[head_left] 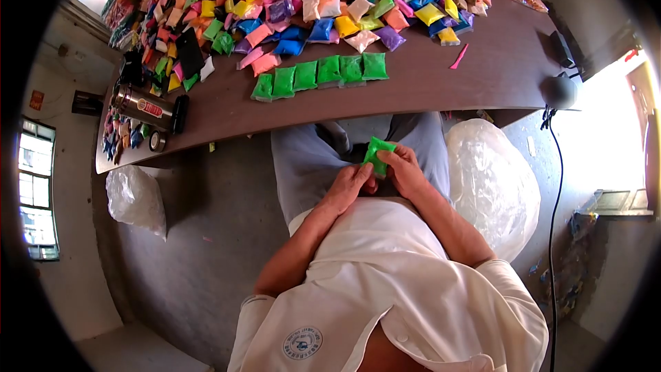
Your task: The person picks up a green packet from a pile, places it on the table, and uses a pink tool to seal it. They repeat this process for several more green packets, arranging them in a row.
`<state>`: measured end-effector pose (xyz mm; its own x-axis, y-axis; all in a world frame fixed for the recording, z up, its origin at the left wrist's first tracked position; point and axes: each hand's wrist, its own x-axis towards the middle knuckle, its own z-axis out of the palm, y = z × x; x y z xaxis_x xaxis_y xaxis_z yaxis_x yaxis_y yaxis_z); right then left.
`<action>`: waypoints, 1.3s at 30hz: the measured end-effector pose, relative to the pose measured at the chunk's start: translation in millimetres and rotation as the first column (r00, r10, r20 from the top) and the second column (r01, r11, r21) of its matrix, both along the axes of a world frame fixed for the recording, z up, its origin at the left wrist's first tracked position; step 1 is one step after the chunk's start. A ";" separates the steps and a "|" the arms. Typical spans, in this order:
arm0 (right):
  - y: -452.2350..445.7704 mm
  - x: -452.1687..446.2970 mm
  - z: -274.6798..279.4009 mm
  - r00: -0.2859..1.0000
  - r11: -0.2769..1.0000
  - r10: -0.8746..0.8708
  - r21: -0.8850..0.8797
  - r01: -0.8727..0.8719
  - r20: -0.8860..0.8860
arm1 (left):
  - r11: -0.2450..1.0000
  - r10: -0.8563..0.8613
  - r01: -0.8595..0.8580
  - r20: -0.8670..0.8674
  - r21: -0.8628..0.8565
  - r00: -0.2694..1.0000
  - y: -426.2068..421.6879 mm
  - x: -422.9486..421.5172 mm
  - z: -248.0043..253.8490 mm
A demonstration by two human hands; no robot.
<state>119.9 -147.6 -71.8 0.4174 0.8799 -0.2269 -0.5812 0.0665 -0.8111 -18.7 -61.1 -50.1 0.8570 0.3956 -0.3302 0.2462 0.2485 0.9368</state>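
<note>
Over my lap, a small green packet (377, 153) is held between my two hands. My left hand (350, 183) grips its lower left side, and my right hand (404, 168) pinches its right side with the thumb on top. Both hands are closed on it, and some fingertips are hidden beneath. On the brown table (227, 111) in front of me, several green packets (305, 76) lie side by side in a row near the edge. Behind them spreads a large heap of packets (323, 27) in many colours.
A steel flask (146, 106) lies at the table's left, beside a tape roll (158, 141). A pink tool (459, 56) lies at the right. Big clear plastic bags (492, 186) stand on the floor at both sides. A black cable (553, 234) hangs at the right.
</note>
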 end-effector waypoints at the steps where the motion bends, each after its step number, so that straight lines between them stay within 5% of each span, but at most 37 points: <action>1: -1.6 0.6 1.6 1.000 1.000 -0.006 0.003 0.006 0.004 | 0.999 -0.015 0.015 -0.001 0.031 1.000 -0.2 0.3 0.8; 4: -6.0 3.4 12.1 0.997 0.990 0.081 0.112 -0.081 0.003 | 1.000 0.024 -0.024 0.003 0.013 1.000 -1.0 0.5 0.7; 18: 12.9 40.8 63.9 0.931 0.970 -0.240 0.040 0.239 0.274 | 0.989 0.034 -0.061 0.198 0.132 0.980 23.6 59.7 17.5; 22: 15.9 63.3 80.6 0.811 0.974 -0.173 -0.023 0.224 0.558 | 0.988 0.058 -0.087 0.214 0.129 0.975 27.2 84.3 19.0; 24: 17.5 80.4 77.0 0.533 0.947 -0.247 0.085 0.309 0.810 | 0.989 0.120 -0.138 0.243 0.057 0.963 24.8 95.8 20.9; 25: 14.8 88.6 82.0 0.528 0.946 -0.248 0.086 0.313 0.812 | 0.989 0.116 -0.133 0.247 0.056 0.962 23.6 98.4 19.9; 27: 7.2 109.0 98.0 0.282 0.751 -0.331 0.071 0.656 0.901 | 0.988 0.139 -0.152 0.252 0.034 0.958 22.7 101.7 15.5; 28: 3.0 121.8 100.8 0.125 0.702 -0.416 0.231 0.673 0.901 | 0.988 0.138 -0.151 0.255 0.031 0.957 22.0 101.1 9.9; 30: -4.9 144.8 105.6 0.070 0.653 -0.407 0.236 0.719 0.911 | 0.989 0.141 -0.130 0.177 -0.073 0.974 20.1 96.8 -1.8; 32: -12.0 166.2 107.7 0.015 0.639 -0.213 0.128 0.759 0.977 | 0.988 0.148 -0.137 0.161 -0.072 0.976 17.4 93.3 -2.0; 37: 1.9 201.0 107.4 0.191 0.639 0.101 -0.211 0.740 0.976 | 0.986 0.163 -0.157 0.129 -0.058 0.978 17.6 95.4 4.8; 39: 15.7 209.8 106.5 0.308 0.533 0.270 -0.408 0.741 0.912 | 0.978 0.204 -0.197 0.140 -0.065 0.969 19.0 98.5 7.4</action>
<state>329.8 -131.9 34.7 0.9161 0.3999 0.0297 0.3541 -0.7718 -0.5282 79.8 -42.1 -42.6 0.8022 0.5502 -0.2318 0.0485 0.3269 0.9438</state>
